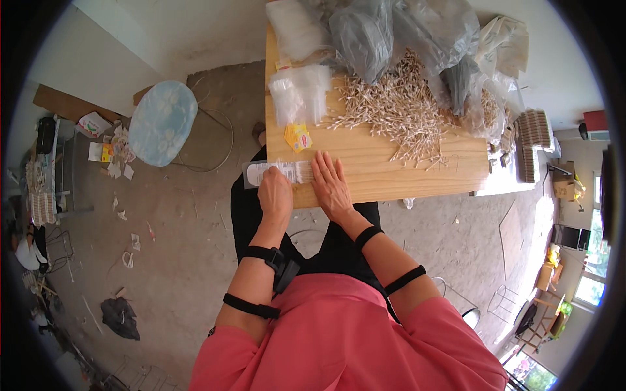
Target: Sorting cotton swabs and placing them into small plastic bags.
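We use a wooden table (391, 180) at upper centre of the frame as the support surface. On it we find loose cotton swabs (398, 111), grey bags (362, 42) above, clear sleeves (300, 94) and yellow cards (298, 138) left, and a printed packet (255, 171) overhanging the left edge.

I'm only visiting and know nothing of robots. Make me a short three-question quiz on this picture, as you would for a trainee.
1. True or false: the left grip touches the clear-and-white packet.
2. Multiple choice: what lies in a big loose heap on the wooden table?
A) screws
B) thin swab sticks
C) pebbles
3. Short answer: which is nearer that heap, the left grip or the right grip?

Key
1. True.
2. B.
3. The right grip; its fingers are stretched out towards the far side of the table.
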### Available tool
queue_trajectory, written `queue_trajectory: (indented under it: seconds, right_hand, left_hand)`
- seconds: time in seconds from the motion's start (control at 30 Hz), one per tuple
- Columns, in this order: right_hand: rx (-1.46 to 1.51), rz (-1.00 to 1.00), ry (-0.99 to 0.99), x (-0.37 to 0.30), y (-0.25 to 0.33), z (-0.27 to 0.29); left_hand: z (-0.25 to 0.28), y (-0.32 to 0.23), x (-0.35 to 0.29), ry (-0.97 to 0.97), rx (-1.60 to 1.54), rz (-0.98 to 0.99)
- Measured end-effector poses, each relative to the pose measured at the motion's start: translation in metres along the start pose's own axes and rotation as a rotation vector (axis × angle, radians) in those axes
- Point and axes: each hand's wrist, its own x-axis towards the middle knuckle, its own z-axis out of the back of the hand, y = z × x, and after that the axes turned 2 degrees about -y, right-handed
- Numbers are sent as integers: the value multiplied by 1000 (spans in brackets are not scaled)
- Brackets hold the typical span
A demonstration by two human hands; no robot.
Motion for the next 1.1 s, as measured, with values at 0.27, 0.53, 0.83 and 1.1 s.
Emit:
queue_trajectory:
  seconds: [0.27, 0.53, 0.83, 1.1]
  right_hand:
    - [9, 26, 11, 12, 15, -4]
    - [41, 51, 5, 18, 28, -11]
    - [2, 40, 21, 27, 38, -13]
    - [80, 85, -17, 33, 36, -22]
  left_hand:
    - [5, 15, -2, -16, -5, -3]
    - [3, 19, -9, -35, -137, 21]
    - [1, 17, -11, -53, -124, 1]
    - [-3, 47, -8, -471, -183, -121]
